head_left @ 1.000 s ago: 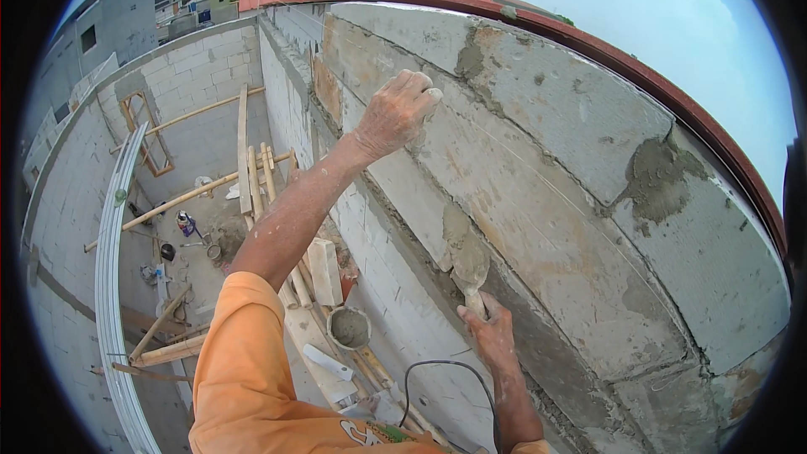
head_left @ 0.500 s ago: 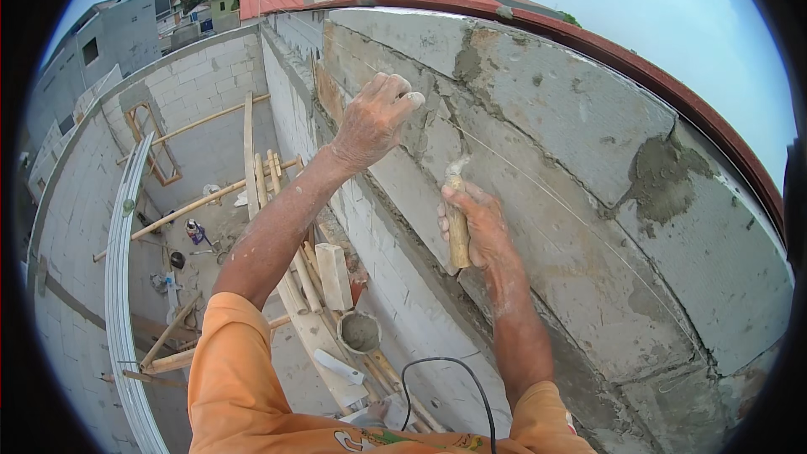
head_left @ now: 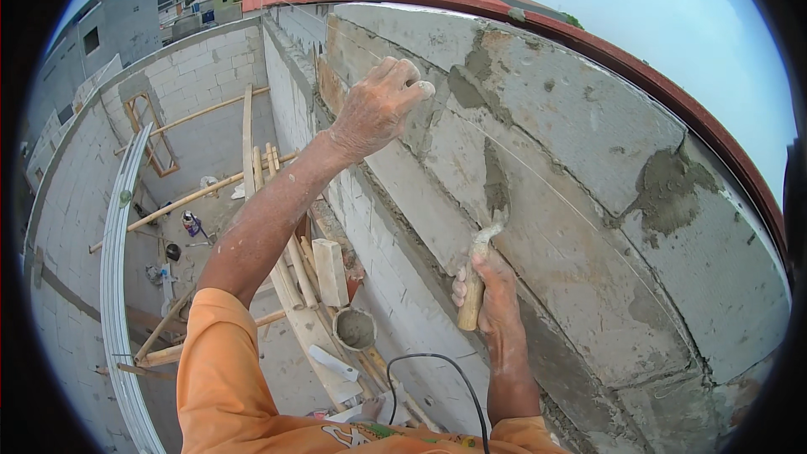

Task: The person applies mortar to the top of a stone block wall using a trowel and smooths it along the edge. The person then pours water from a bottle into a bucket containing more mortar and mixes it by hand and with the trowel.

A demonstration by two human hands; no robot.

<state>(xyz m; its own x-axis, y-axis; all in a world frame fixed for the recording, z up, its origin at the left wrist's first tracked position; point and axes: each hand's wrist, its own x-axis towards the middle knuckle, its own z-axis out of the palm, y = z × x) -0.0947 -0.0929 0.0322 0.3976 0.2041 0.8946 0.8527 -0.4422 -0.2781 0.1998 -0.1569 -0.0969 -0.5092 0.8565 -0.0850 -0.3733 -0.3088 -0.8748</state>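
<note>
Partly done, seemingly: mortar (head_left: 670, 189) patches wall (head_left: 588, 303), bare stretches left. Right grip (head_left: 494, 292) wrapped round trowel (head_left: 482, 244); left grip (head_left: 377, 109) curled, cannot tell contents.

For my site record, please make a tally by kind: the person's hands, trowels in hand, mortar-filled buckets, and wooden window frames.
Hands: 2 (left hand, right hand)
Trowel in hand: 1
Mortar-filled bucket: 1
Wooden window frame: 1
Total: 5
</note>
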